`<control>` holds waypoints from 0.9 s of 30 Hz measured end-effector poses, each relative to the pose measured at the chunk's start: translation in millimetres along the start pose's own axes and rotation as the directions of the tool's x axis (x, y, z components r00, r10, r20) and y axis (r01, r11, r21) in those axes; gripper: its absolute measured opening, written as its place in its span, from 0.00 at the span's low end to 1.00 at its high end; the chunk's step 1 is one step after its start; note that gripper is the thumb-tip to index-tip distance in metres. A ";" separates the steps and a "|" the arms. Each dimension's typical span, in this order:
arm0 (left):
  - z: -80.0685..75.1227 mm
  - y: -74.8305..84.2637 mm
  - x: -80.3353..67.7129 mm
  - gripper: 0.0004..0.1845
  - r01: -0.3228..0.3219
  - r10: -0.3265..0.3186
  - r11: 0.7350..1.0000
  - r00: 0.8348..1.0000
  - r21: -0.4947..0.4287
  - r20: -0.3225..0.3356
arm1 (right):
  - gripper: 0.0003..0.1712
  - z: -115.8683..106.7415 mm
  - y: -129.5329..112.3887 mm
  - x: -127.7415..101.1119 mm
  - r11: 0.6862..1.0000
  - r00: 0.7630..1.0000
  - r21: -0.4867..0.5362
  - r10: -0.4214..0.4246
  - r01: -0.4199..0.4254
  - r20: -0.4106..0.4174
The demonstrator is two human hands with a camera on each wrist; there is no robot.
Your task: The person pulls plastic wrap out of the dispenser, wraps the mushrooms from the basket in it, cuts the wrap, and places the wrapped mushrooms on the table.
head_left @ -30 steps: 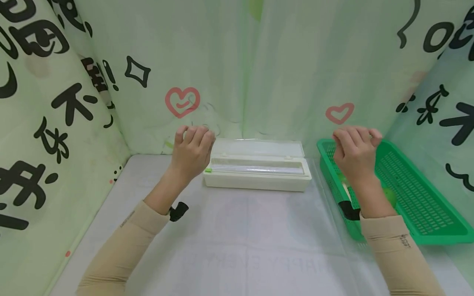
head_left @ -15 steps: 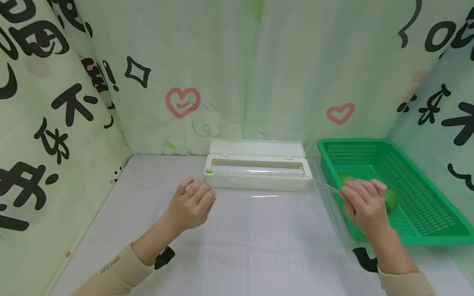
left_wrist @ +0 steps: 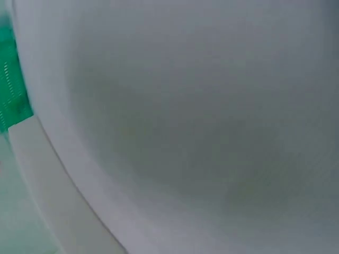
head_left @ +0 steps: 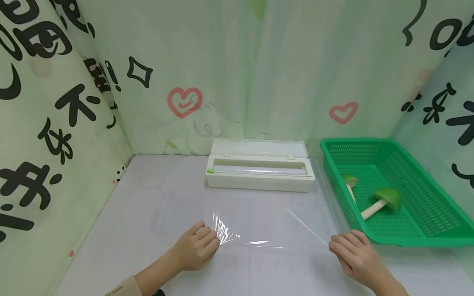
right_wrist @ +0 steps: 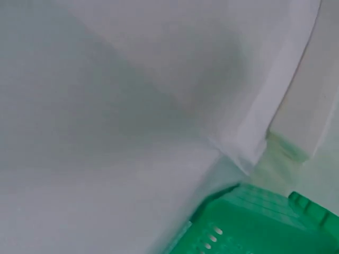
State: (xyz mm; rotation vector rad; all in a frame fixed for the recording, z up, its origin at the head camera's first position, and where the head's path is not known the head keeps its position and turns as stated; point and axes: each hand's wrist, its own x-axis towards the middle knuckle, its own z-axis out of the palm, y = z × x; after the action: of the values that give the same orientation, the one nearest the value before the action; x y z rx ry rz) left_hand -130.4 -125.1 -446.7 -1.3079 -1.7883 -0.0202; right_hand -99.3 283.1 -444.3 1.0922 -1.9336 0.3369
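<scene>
A sheet of clear cling film (head_left: 223, 231) stretches between my two hands low over the white table, creased and shiny near the left one. My left hand (head_left: 198, 247) pinches one near corner of it, and my right hand (head_left: 356, 255) pinches the other, close to the basket's front corner. Behind the film sits a white cling film dispenser (head_left: 259, 182), its lid (head_left: 259, 148) raised and a roll of film (head_left: 259, 169) inside. Neither wrist view shows a hand; the dispenser's side (left_wrist: 61, 185) appears in the left one.
On the right stands a green basket (head_left: 426, 174) holding two green-capped toy mushrooms (head_left: 386, 198). Its wall (right_wrist: 238, 225) also shows in the right wrist view. Printed curtains (head_left: 289, 82) enclose the white-covered table (head_left: 148, 213) at the back and sides.
Both hands have come down and toward me from above the dispenser, drawing the film over the near part of the table. The mushrooms in the basket are now uncovered. The dispenser stays put.
</scene>
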 end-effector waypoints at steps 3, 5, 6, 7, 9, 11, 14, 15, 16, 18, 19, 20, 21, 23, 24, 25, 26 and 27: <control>3.4 12.2 -10.2 0.14 0.018 -0.014 0.999 0.995 -0.035 0.099 | 0.23 5.0 -2.3 -15.1 1.000 0.993 0.007 0.025 -0.026 0.115; 7.0 17.6 -16.4 0.16 0.016 -0.007 0.998 0.990 -0.057 0.142 | 0.23 7.9 -3.6 -22.6 0.999 0.983 0.009 0.033 -0.035 0.181; 8.9 19.3 -18.9 0.16 0.011 -0.001 0.998 0.988 -0.061 0.157 | 0.24 9.1 -4.3 -25.4 0.999 0.975 0.011 0.042 -0.045 0.216; 11.0 20.6 -21.4 0.17 0.005 0.006 0.998 0.985 -0.064 0.171 | 0.24 10.5 -4.9 -27.9 0.999 0.968 0.005 0.045 -0.048 0.247; 15.1 22.1 -25.3 0.18 -0.002 0.016 0.998 0.980 -0.070 0.199 | 0.24 13.9 -5.5 -31.6 0.999 0.951 -0.012 0.048 -0.047 0.306; 18.9 23.1 -28.0 0.20 -0.018 0.033 0.998 0.973 -0.066 0.230 | 0.25 17.1 -6.1 -34.1 0.999 0.931 -0.031 0.051 -0.043 0.361; 23.5 24.8 -32.2 0.23 -0.016 0.037 0.997 0.953 -0.070 0.300 | 0.25 21.5 -7.8 -36.2 0.998 0.894 -0.055 0.052 -0.030 0.445; 24.7 25.3 -33.1 0.22 -0.022 0.043 0.997 0.947 -0.069 0.319 | 0.25 22.0 -8.5 -36.5 0.998 0.881 -0.061 0.053 -0.028 0.469; 25.7 25.9 -33.8 0.19 -0.024 0.046 0.997 0.939 -0.070 0.340 | 0.26 22.5 -9.3 -36.6 0.998 0.871 -0.065 0.055 -0.026 0.488; 26.8 27.9 -34.5 0.17 -0.012 0.045 0.996 0.922 -0.087 0.384 | 0.26 23.8 -10.7 -37.7 0.997 0.854 -0.066 0.062 -0.033 0.516; 27.2 29.0 -34.6 0.17 -0.008 0.045 0.996 0.916 -0.094 0.400 | 0.26 24.5 -11.1 -38.6 0.997 0.848 -0.065 0.064 -0.035 0.526; 27.2 30.0 -34.3 0.16 -0.005 0.045 0.995 0.910 -0.099 0.412 | 0.26 25.1 -11.7 -39.2 0.997 0.846 -0.065 0.067 -0.038 0.529; 26.8 30.9 -33.7 0.16 0.002 0.044 0.994 0.906 -0.107 0.422 | 0.26 25.5 -12.2 -39.7 0.997 0.844 -0.065 0.074 -0.046 0.531; 26.0 32.7 -32.8 0.21 0.026 0.031 0.992 0.895 -0.121 0.445 | 0.25 26.6 -12.6 -41.2 0.996 0.845 -0.055 0.089 -0.071 0.527; 25.9 33.1 -32.6 0.24 0.031 0.026 0.992 0.894 -0.120 0.447 | 0.25 26.6 -12.8 -41.0 0.995 0.846 -0.048 0.097 -0.084 0.524; 25.4 33.3 -32.2 0.22 0.041 0.018 0.992 0.893 -0.121 0.450 | 0.24 26.6 -12.9 -40.9 0.994 0.849 -0.041 0.104 -0.097 0.517; 24.9 33.4 -32.0 0.21 0.053 0.008 0.991 0.892 -0.122 0.453 | 0.24 26.4 -13.1 -40.4 0.993 0.850 -0.033 0.115 -0.114 0.514; 24.8 33.6 -32.1 0.20 0.066 -0.003 0.990 0.890 -0.123 0.457 | 0.23 26.2 -13.1 -40.1 0.992 0.851 -0.027 0.123 -0.127 0.510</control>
State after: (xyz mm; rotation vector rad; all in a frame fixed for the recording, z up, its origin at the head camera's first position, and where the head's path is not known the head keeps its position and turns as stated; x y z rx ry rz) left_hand -119.0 -122.5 -498.0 -1.4637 -2.2413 0.1621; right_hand -93.7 282.7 -493.7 1.1423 -2.4845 0.1258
